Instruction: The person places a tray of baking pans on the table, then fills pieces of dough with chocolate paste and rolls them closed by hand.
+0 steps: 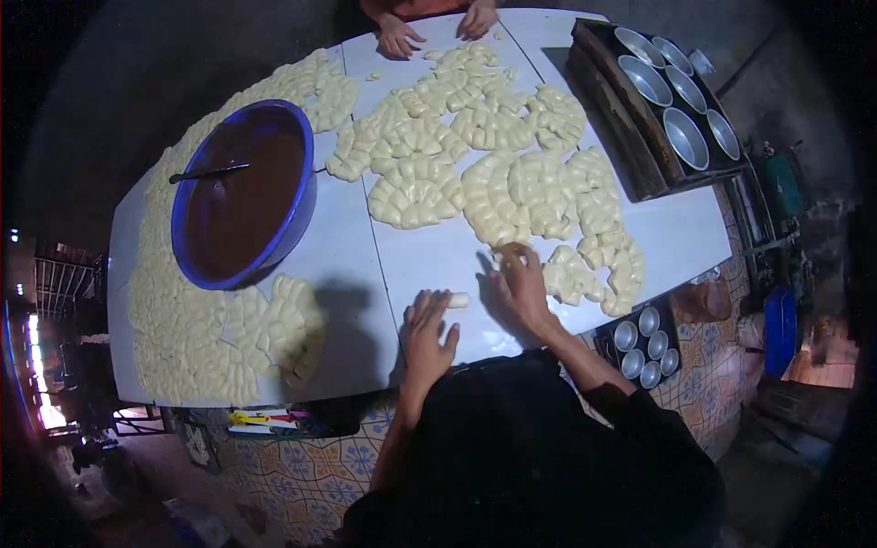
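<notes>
Dough piece (459,300), short, pale and rounded, on the white bench (343,239) toward its near edge, right beside the fingertips of the left hand (427,336); contact too fine to make out. Left hand palm-down, fingers extended, thumb spread away from them. Right hand (525,290) with fingers bent downward at the near edge of the dough rows (416,194); pinching or merely touching, impossible to tell. Off to the right, below the bench edge, dark tray (665,324) of small round tins (650,347), over patterned tiles (306,475). Across the middle of the bench, dough rows in curved, fan-like clusters, many touching. To the left, blue bowl (294,233), brown inside, with dark tool (208,172) across its left rim; packed dough (183,338) all along the bowl's left side. Farther out on the right, stacked trays (614,110) with bigger oval tins (687,139). At the far edge, co-worker's hands (399,38), one with loosely parted fingers over the bench, beneath orange clothing (420,7).
</notes>
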Demonstrator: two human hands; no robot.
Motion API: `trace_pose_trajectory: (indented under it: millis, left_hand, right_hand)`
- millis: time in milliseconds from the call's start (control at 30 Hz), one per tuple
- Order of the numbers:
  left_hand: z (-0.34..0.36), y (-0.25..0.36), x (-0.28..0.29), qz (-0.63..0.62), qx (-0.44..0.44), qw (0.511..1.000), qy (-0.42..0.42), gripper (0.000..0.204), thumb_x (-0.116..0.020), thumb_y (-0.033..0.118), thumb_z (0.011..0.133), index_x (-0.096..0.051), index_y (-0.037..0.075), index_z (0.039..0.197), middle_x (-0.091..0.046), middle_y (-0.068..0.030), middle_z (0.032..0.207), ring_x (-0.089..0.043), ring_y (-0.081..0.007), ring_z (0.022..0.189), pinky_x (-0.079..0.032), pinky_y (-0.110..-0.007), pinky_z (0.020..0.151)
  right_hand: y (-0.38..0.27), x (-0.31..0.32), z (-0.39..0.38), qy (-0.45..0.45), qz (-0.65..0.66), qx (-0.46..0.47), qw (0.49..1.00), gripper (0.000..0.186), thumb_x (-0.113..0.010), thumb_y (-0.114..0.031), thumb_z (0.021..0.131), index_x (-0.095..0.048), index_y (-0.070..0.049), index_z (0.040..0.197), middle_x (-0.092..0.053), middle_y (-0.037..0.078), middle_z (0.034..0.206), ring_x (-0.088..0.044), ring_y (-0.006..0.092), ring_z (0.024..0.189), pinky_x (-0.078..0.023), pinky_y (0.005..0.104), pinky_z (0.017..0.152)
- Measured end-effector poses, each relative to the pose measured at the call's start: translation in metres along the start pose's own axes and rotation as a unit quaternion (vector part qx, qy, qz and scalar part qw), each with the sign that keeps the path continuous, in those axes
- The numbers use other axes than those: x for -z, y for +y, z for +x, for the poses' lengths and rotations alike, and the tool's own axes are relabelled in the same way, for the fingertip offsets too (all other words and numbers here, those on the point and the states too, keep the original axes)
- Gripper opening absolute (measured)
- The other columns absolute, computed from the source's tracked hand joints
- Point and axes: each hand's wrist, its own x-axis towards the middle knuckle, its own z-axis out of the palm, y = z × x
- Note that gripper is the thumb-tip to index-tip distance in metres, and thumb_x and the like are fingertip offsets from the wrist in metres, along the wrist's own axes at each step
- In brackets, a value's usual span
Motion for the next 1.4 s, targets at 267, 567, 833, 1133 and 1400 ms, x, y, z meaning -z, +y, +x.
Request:
trace_pose_trajectory:
  millis: [267, 567, 833, 1133, 1400]
  left_hand:
    - [0.011, 0.022, 0.009, -0.282, 0.108, 0.951, 0.067, 0.032, -0.058, 0.006, 0.087, -0.057, 0.0, 0.118, -0.061, -0.0121, 0.115, -0.055, -0.0206, 0.109, -0.042, -0.032, 0.094]
    - [0.016, 0.039, 0.017, -0.435, 0.198, 0.838, 0.264, 0.012, -0.069, 0.003, 0.081, -0.067, -0.006, 0.089, -0.064, -0.004, 0.081, -0.057, -0.0093, 0.077, -0.045, -0.021, 0.069]
    - [0.019, 0.035, 0.034, -0.798, 0.247, 0.538, 0.113, 0.063, -0.062, 0.038, 0.085, -0.043, -0.005, 0.126, -0.052, -0.0179, 0.122, -0.052, -0.0256, 0.113, -0.041, -0.038, 0.098]
    - [0.182, -0.09, 0.207, -0.214, 0.154, 0.93, 0.255, 0.058, -0.032, 0.047, 0.098, -0.055, -0.004, 0.114, -0.063, -0.021, 0.102, -0.06, -0.0272, 0.101, -0.045, -0.036, 0.09]
    - [0.183, -0.139, 0.213, 0.174, 0.27, 0.932, 0.168, 0.089, -0.012, 0.072, 0.087, -0.066, 0.004, 0.067, -0.062, -0.0135, 0.068, -0.06, -0.03, 0.077, -0.044, -0.04, 0.077]
  right_hand:
    - [-0.037, 0.007, 0.005, -0.055, 0.216, -0.077, 0.972, 0.012, -0.068, -0.002, 0.077, -0.063, 0.001, 0.088, -0.048, 0.008, 0.093, -0.052, 0.0135, 0.082, -0.043, 0.024, 0.058]
    - [-0.103, 0.006, 0.032, -0.167, 0.299, -0.022, 0.939, 0.025, -0.059, -0.016, 0.088, -0.063, -0.003, 0.11, -0.045, 0.01, 0.106, -0.051, 0.0151, 0.088, -0.044, 0.0266, 0.073]
    - [-0.105, -0.018, 0.052, -0.306, 0.424, 0.062, 0.85, 0.058, -0.061, -0.036, 0.086, -0.042, -0.007, 0.133, -0.04, 0.012, 0.133, -0.034, 0.0227, 0.124, -0.031, 0.0386, 0.103]
    - [-0.073, -0.031, 0.064, -0.318, 0.525, -0.11, 0.782, 0.109, -0.058, -0.072, 0.072, -0.004, -0.017, 0.149, -0.017, 0.01, 0.149, -0.032, 0.0253, 0.127, -0.043, 0.0429, 0.089]
    - [-0.072, -0.045, 0.059, -0.266, 0.621, -0.261, 0.689, 0.075, -0.056, -0.045, 0.089, -0.025, -0.003, 0.143, -0.044, 0.01, 0.131, -0.05, 0.0159, 0.106, -0.046, 0.0191, 0.073]
